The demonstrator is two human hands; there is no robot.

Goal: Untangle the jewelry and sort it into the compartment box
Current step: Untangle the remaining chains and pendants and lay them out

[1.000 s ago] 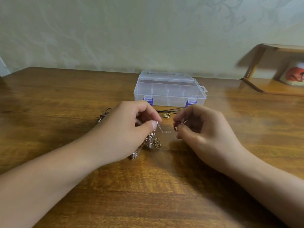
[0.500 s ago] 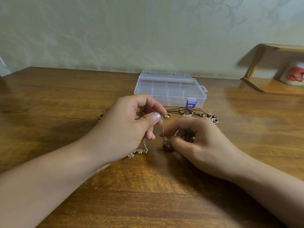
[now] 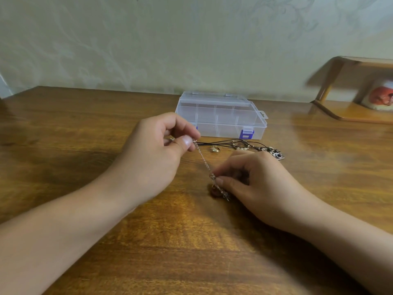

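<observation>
Left hand (image 3: 157,158) pinches the upper end of a thin silver chain (image 3: 203,160); right hand (image 3: 253,184), at 4 o'clock from it, pinches the lower end, where a small pendant, too blurred to identify, rests on the brown wooden counter (image 3: 85,145). Black cords (image 3: 225,143) with charms and a small gold ring (image 3: 215,148) lie at 12 o'clock from the right hand. The clear plastic compartment box (image 3: 221,116) with purple latches sits shut behind them.

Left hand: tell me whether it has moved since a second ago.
Yes. The left hand has moved up and away from the person, toward the compartment box, drawing the silver chain taut.
</observation>
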